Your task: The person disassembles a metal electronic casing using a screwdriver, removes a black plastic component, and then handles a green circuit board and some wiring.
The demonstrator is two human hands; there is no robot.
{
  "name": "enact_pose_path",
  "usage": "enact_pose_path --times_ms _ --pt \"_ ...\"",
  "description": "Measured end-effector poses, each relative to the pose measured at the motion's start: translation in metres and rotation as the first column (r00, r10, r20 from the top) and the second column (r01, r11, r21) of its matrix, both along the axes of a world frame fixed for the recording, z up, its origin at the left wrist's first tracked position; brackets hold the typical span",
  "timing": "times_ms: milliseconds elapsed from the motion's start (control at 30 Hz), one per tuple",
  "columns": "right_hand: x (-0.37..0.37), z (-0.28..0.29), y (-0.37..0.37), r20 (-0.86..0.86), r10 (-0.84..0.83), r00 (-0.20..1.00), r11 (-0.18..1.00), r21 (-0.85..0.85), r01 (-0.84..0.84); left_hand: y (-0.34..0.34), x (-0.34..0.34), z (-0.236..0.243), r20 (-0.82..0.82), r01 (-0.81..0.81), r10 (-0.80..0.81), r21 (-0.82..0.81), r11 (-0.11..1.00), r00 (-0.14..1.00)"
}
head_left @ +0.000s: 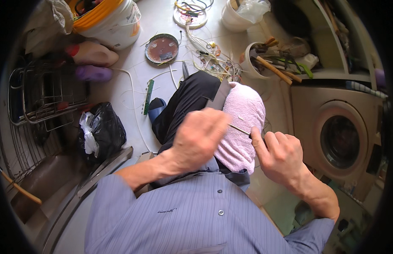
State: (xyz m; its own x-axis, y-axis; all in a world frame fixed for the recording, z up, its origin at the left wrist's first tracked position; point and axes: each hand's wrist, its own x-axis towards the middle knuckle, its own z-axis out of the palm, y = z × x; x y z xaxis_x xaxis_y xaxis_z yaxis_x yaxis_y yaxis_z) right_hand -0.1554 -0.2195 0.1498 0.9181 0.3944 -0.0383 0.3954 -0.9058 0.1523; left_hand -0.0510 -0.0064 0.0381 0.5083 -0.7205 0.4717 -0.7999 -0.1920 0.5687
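My right hand [277, 154] is closed round the dark handle of a thin metal rod [240, 129], which looks like a screwdriver and lies over a pink towel [243, 111] draped on my right leg. Its shaft runs toward my left hand [196, 135], which is blurred, with curled fingers; what they hold is hidden. Just beyond that hand, a flat grey piece [217, 95] stands between my dark-trousered left leg [181, 93] and the towel. A green circuit board [148, 97] lies on the floor left of my legs.
Tangled wires [213, 59] and a round pan-like part [162, 47] lie ahead. Buckets [126, 31], a black bag [109, 127] and a wire rack [27, 93] are at the left; a bucket of tools [249, 59] and a washing machine [315, 110] are at the right.
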Motion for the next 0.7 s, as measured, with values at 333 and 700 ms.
enact_pose_path --times_ms 333,700 --pt "-0.009 0.000 -0.020 -0.783 -0.303 0.543 0.252 0.484 0.838 -0.048 -0.019 -0.015 -0.034 0.245 -0.246 -0.033 0.969 0.969" --pt "-0.031 -0.047 -0.016 -0.003 -0.121 0.993 0.978 0.170 0.119 -0.043 -0.018 -0.029 -0.026 0.177 -0.178 -0.047 0.983 0.984"
